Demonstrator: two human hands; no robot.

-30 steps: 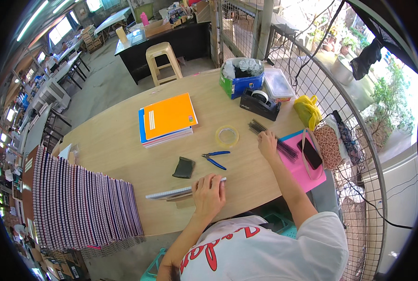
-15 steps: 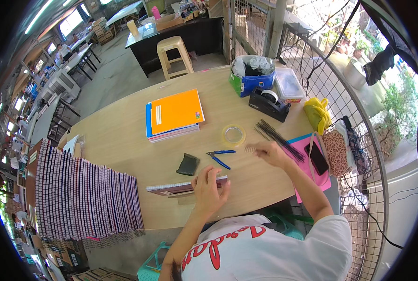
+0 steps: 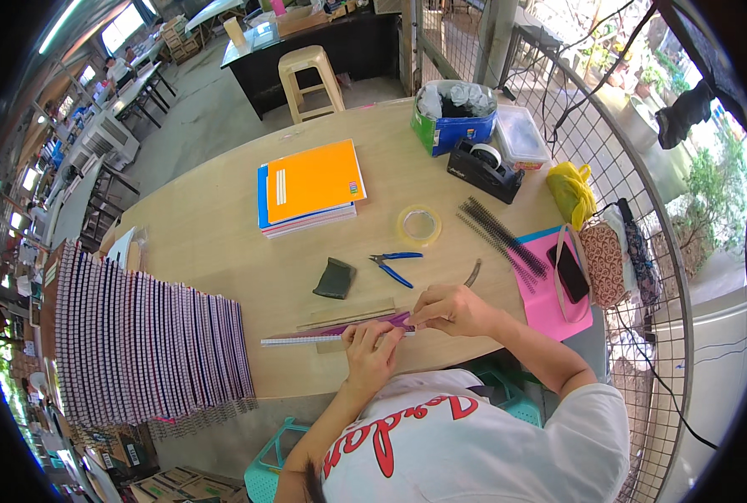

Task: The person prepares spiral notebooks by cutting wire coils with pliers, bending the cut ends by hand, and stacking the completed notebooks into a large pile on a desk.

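Just in front of me a slim purple notebook [image 3: 327,336] stands on edge, a white edge with a row of small marks turned up. My left hand [image 3: 371,350] is closed over its right part. My right hand [image 3: 454,312] pinches at the notebook's right end. A thin dark spiral coil [image 3: 474,272] curves up from behind that hand; where it meets the fingers is hidden. A pale wooden strip [image 3: 340,315] lies behind the notebook. Beyond it are blue-handled nippers [image 3: 394,267] and a dark green block-like piece [image 3: 335,278].
A tall row of notebooks [image 3: 151,344] fills the table's left side. Farther back lie an orange notebook pile [image 3: 315,184], a tape roll [image 3: 418,225] and a tape dispenser [image 3: 484,172]. Loose spiral coils [image 3: 503,239], a pink folder [image 3: 549,306] and a phone [image 3: 567,275] are at right.
My right hand has moved left and nearer, from beside the coils to the notebook's right end. The notebook has tipped so its marked edge faces up, and the strip behind it shows.
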